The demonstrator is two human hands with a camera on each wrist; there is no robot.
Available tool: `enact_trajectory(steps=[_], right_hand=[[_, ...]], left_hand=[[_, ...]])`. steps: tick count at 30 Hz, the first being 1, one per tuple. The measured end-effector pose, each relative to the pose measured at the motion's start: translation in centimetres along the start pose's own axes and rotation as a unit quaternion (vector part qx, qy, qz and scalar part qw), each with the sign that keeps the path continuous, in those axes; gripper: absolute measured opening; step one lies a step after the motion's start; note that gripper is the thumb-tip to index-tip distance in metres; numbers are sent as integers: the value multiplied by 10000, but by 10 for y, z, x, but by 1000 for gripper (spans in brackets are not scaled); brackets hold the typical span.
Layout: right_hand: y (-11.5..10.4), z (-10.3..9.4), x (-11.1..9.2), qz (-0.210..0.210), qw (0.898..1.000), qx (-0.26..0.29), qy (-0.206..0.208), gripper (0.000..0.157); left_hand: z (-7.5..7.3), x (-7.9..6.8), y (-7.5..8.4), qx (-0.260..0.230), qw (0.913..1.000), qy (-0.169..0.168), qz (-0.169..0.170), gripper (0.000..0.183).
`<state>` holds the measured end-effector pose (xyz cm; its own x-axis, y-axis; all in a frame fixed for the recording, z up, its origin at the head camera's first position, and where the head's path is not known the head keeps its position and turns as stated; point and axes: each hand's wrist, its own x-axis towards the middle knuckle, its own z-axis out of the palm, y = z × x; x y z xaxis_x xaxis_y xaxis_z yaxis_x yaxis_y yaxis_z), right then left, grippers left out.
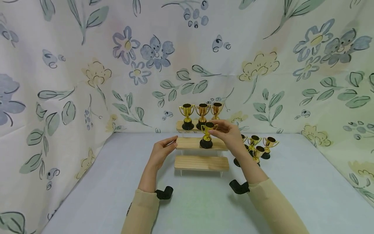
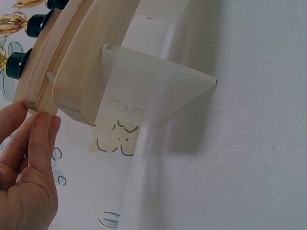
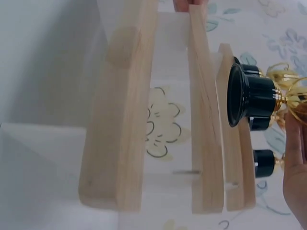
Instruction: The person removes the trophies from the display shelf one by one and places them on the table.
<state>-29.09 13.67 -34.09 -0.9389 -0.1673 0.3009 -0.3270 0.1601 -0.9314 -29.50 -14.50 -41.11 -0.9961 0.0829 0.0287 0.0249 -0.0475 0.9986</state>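
My right hand [image 1: 229, 133] grips a small gold trophy cup [image 1: 206, 138] with a black base, upright over the middle wooden shelf [image 1: 190, 143]. In the right wrist view the trophy's black base [image 3: 247, 96] shows its underside, close over the boards, with part of the right hand [image 3: 296, 167] beside the cup. At the left end of the middle shelf, my left hand [image 1: 161, 151] pinches the board between thumb and fingers. The left wrist view shows that hand [image 2: 33, 167] at the board's end [image 2: 41, 93].
Three trophies [image 1: 202, 113] stand on the top shelf [image 1: 179, 126]. The bottom shelf [image 1: 201, 163] is bare wood on clear supports. Several more trophies [image 1: 266, 148] stand on the white table right of the shelves, partly behind the right forearm. A flowered cloth [image 1: 187, 58] hangs behind.
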Motion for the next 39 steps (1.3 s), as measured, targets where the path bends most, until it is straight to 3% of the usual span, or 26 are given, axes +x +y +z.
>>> enact_trajectory(steps=[10, 17, 24, 39], right_hand=[[2, -29, -10, -143, 9997, -113, 172, 46], [0, -47, -18, -146, 9978, -516, 385, 45], [2, -64, -25, -165, 9971, -470, 568, 42], [5, -109, -37, -229, 9899, -855, 1104, 39]], left_hand=[[0, 1, 0, -5, 10000, -56, 43, 44], [0, 2, 0, -57, 9999, -130, 62, 45], [0, 0, 0, -74, 9999, -112, 18, 45], [-2, -2, 3, -22, 10000, -80, 34, 45]])
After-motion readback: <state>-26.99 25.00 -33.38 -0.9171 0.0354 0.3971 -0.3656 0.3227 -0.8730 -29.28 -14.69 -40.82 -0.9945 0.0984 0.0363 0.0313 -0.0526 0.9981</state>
